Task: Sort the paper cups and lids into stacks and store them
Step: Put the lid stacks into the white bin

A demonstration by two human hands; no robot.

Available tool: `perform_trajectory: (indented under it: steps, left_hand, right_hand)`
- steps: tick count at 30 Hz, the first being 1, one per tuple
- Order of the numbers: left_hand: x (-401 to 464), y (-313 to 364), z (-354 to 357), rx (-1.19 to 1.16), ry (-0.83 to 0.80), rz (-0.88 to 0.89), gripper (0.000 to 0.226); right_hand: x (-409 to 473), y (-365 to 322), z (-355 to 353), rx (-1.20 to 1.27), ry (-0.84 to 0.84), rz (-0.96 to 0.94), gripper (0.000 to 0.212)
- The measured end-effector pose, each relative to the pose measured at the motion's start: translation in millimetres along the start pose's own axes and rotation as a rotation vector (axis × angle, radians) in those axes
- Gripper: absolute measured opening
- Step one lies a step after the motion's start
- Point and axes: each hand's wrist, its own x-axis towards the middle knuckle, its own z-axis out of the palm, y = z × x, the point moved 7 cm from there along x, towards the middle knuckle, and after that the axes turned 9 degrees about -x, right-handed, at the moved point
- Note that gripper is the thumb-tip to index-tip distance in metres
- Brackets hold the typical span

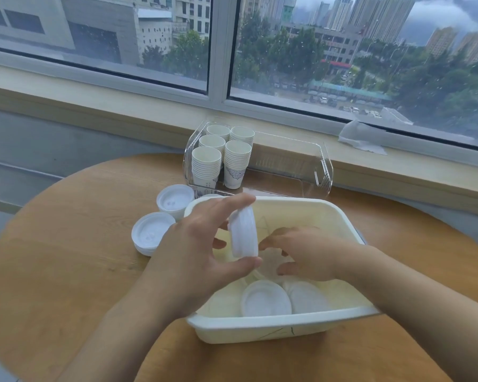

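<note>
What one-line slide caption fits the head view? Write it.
Left hand holds a small stack of white plastic lids over the cream plastic tub while the right hand reaches inside.

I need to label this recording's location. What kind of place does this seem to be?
Probably a high-floor office or apartment room, at a window. A round wooden table stands against a wide window looking down on city towers and parked cars. A clear bin holds stacked paper cups.

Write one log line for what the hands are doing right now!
left hand: holds lid stack over white tub | right hand: reaching into tub | loose lids: in tub | cups: stacked in clear bin
</note>
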Motion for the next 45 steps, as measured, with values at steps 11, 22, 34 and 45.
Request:
perform_trajectory:
  steps: [11, 22, 34, 45]
  left_hand:
    - [1.6, 0.3, 1.0, 0.004, -0.018, 0.003, 0.081]
    - [1.4, 1.9, 1.4, 0.009, -0.03, 0.001, 0.082]
    - [3.0, 0.7, 1.7, 0.039, -0.038, -0.007, 0.082]
    - [3.1, 0.8, 3.7, 0.071, -0.061, -0.014, 0.083]
  right_hand:
    - [1.4, -1.5, -5.1, 0.031, 0.087, -0.083, 0.08]
    - [7.2, -4.5, 5.7, -0.044, -0.001, -0.136, 0.092]
    - [-20.1, 9.4, -19.2, 0.246, 0.136, -0.088, 0.083]
    - [-56.7, 13.4, -46.7, 0.927, 0.387, -0.162, 0.08]
